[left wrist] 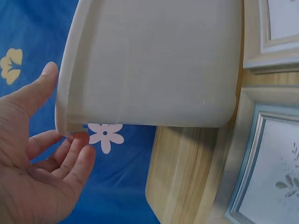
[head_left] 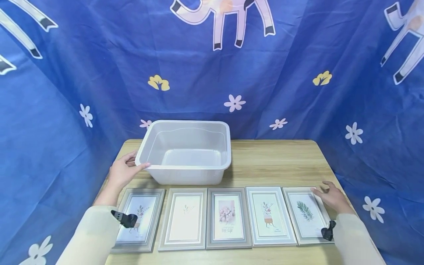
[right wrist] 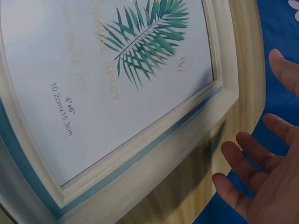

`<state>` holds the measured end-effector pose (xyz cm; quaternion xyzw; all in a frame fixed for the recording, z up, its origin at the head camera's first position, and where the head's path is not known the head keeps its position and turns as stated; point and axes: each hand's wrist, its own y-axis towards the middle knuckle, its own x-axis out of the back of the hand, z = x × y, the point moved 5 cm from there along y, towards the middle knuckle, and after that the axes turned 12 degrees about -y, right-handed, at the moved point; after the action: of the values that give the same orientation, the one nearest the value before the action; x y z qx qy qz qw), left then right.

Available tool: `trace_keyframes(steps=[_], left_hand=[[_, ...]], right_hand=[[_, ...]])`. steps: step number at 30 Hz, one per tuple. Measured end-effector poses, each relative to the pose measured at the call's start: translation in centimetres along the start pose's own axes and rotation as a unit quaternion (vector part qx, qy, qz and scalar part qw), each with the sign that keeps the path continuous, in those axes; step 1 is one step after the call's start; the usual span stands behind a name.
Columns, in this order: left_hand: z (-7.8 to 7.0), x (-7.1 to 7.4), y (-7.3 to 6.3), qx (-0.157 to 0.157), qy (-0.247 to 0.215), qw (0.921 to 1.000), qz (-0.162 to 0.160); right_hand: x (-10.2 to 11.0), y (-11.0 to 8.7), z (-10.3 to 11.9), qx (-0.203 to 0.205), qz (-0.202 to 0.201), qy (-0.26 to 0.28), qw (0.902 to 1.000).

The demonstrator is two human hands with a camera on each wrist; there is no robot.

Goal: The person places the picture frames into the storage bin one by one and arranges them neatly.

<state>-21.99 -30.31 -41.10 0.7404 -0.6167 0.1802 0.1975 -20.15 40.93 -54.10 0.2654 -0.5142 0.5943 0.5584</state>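
A whitish plastic tub stands at the back of the table, its inside bare. My left hand is at its near left corner, thumb along the rim and fingers curled under the lip. In front of the tub lies a row of several picture frames, face up. My right hand hovers at the upper right corner of the rightmost picture frame, which has a green leaf print. In the right wrist view that hand holds nothing, its fingers loosely spread beside the frame's edge.
Left of the leaf frame lie a pale blue-edged frame, a grey frame with a flower print, a pale frame and the leftmost frame, partly behind my left sleeve. Blue patterned cloth hangs around the wooden table.
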Motion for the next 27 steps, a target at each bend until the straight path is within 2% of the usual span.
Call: trace_keyframes(steps=[6,17,21,27], left_hand=[[1.0,0.3,0.3,0.037,-0.054,0.9978,-0.014],[2.1,0.4,0.5,0.100,-0.145,0.9841,-0.018],[2.3,0.4,0.6,0.114,-0.162,0.9800,-0.016],[2.3,0.4,0.6,0.118,-0.164,0.9791,-0.017]], right_hand=[[-0.3,0.2,-0.7,-0.016,0.002,0.008,0.9998],[-1.5,1.0,-1.3,0.007,-0.016,0.057,0.9982],[-2.0,1.2,-1.5,0.005,-0.014,0.065,0.9978],[-2.4,1.5,-1.4,-0.005,-0.013,0.078,0.9969]])
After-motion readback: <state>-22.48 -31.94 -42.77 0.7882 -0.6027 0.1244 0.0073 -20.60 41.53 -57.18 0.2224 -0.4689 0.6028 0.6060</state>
